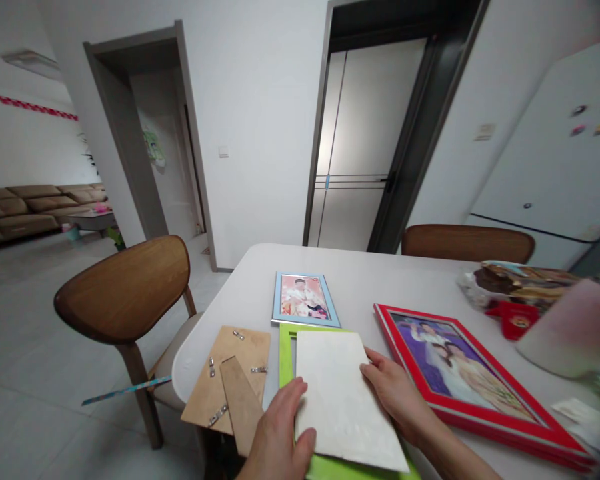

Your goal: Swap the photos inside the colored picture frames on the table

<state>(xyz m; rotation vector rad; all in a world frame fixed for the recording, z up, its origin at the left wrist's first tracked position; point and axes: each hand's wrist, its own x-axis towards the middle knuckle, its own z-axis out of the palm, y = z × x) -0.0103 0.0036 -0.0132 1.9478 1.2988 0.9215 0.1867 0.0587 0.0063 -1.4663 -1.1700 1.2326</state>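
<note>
Head view: a white sheet [343, 393] lies over a green frame [285, 363] toward the near edge of the worktop [375, 275], right of a brown backing board [205, 392] at the near left corner. The left hand [283, 427] has thumb and fingers spread, touching the sheet's left edge. The right hand [393, 390] sets its thumb on the right edge; whether fingers pinch from beneath cannot be told. Judged by appearance, the sheet is light, thin, fairly stiff and prone to creasing at corners; both long edges offer suitable hold. The frame appears rigid and light, best taken by opposite bars.
</note>
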